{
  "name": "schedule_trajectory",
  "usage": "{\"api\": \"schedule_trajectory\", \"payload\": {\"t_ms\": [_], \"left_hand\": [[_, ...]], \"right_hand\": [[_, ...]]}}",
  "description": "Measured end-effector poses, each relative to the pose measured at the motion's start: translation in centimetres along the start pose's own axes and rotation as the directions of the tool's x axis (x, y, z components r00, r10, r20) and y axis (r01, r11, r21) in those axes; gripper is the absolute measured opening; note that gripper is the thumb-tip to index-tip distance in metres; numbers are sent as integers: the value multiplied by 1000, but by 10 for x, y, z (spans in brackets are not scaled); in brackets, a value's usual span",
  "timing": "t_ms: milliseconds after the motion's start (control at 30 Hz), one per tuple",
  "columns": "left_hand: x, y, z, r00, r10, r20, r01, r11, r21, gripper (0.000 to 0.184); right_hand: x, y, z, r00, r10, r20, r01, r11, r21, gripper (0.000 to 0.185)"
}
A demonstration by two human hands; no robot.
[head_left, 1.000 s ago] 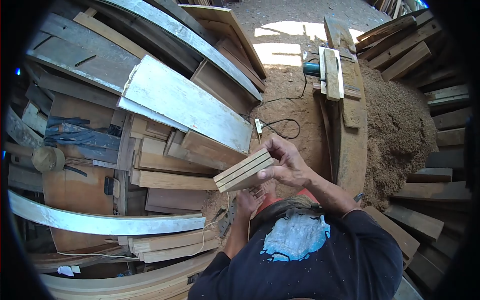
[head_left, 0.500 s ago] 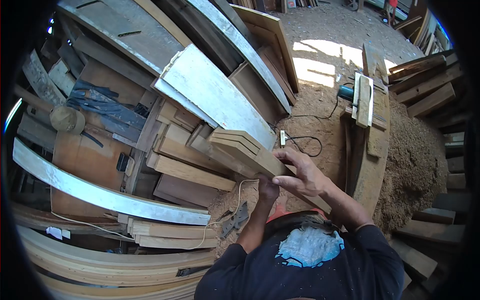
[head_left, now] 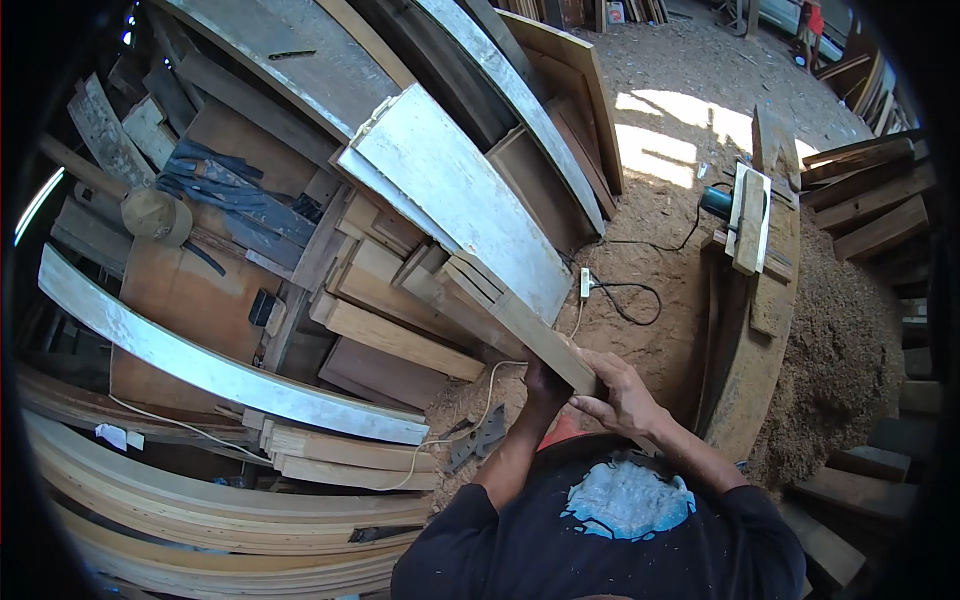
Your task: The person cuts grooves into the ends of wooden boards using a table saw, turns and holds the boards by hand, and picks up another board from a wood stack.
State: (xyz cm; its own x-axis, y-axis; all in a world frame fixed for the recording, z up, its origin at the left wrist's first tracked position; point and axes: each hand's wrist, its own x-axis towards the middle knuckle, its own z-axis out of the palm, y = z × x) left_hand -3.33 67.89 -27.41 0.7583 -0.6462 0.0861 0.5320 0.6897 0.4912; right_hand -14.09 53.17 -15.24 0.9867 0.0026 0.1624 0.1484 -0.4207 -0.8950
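A wooden board (head_left: 535,325) with slots cut in its far end slants forward and left in front of my body. My right hand (head_left: 622,388) is closed around its near end, fingers on the far side and thumb on the near side. Underneath, my left hand (head_left: 547,385) grips the board from the left; most of its fingers are hidden by the wood. The slotted far end overlaps a stack of planks (head_left: 400,330) in view, and I cannot tell whether they touch.
White-painted boards (head_left: 460,175) lean beyond the stack. A power strip (head_left: 585,283) with a black cable lies on the sawdust floor. At right, a green power tool (head_left: 716,202) rests by a wooden bench (head_left: 745,370). A cap (head_left: 157,216) hangs at left; timber is piled far right.
The board has turned and slid toward me, so its near end now shows at my right hand. My right hand has shifted down along it. The camera view has moved slightly left.
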Motion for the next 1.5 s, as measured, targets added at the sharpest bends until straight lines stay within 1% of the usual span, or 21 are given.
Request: {"api": "schedule_trajectory", "payload": {"t_ms": [100, 200, 300, 400, 500, 600, 633, 700, 833, 933, 1033, 1067, 1100, 1167, 1233, 1300, 1367, 1400, 1433, 1500], "left_hand": [[-3, 2, -3, 1000, 9, 2, -9, 1000, 21, 64], [-7, -1, 4, 971, 49, -233, -52, 999, -9, 50], [3, -2, -3, 977, 80, -199, -101, 990, -97, 52], [20, 11, -1, 998, 25, -66, -37, 983, -178, 54], [40, 12, -10, 996, -15, -89, -13, 952, -307, 55], [56, 4, -18, 997, -72, -2, 67, 939, -337, 58], [59, 2, -21, 992, -90, -84, 59, 946, -318, 61], [63, -2, -26, 991, -120, -56, 96, 941, -324, 62], [60, -6, -38, 982, -174, -72, 138, 926, -351, 65], [57, -2, -46, 980, -196, -39, 169, 917, -362, 65], [57, -1, -50, 964, -165, -207, 113, 964, -239, 65], [58, 1, -54, 959, -59, -276, 53, 998, -29, 66], [59, 1, -65, 946, 56, -320, 4, 983, 184, 68], [52, 20, -26, 952, 109, -285, 19, 912, 411, 79], [44, 20, 13, 961, 13, -275, 101, 912, 397, 79], [37, 1, -10, 951, -160, -265, 255, 891, 376, 71], [34, -26, -18, 915, -224, -335, 316, 916, 249, 66], [32, -35, -13, 891, -261, -371, 345, 921, 179, 63], [32, -44, -9, 882, -212, -421, 302, 940, 159, 57], [36, -54, -4, 879, -276, -389, 319, 947, 49, 57]], "right_hand": [[1, 1, 3, 998, -62, -14, 62, 998, 17, 77], [-1, 6, 6, 999, -32, -7, 32, 999, -11, 77], [-11, 5, -2, 999, 25, 20, -23, 997, -71, 77], [-42, 26, -2, 986, 169, -1, -165, 958, -234, 75], [-57, 33, -10, 935, 352, -38, -349, 901, -256, 72], [-50, 30, -5, 933, 326, -153, -357, 892, -277, 68], [-49, 27, -3, 927, 334, -168, -369, 888, -275, 66], [-44, 22, 0, 918, 344, -196, -388, 881, -270, 63], [-45, 28, 9, 921, 330, -208, -378, 886, -268, 61], [-48, 34, 14, 928, 315, -198, -357, 903, -237, 60], [-48, 34, 14, 922, 339, -185, -372, 909, -190, 59], [-48, 35, 13, 917, 354, -187, -385, 906, -175, 59], [-49, 35, 13, 909, 369, -191, -400, 902, -160, 59], [-51, 38, 10, 908, 360, -214, -400, 897, -188, 59], [-52, 37, 5, 901, 363, -236, -415, 881, -228, 59], [-52, 32, -1, 893, 377, -246, -437, 856, -275, 59], [-50, 28, -14, 890, 396, -227, -455, 812, -365, 58], [-53, 26, -21, 886, 411, -215, -464, 786, -409, 58], [-54, 24, -28, 886, 421, -196, -463, 771, -438, 55], [-51, 13, -42, 878, 429, -213, -476, 731, -489, 53]]}}
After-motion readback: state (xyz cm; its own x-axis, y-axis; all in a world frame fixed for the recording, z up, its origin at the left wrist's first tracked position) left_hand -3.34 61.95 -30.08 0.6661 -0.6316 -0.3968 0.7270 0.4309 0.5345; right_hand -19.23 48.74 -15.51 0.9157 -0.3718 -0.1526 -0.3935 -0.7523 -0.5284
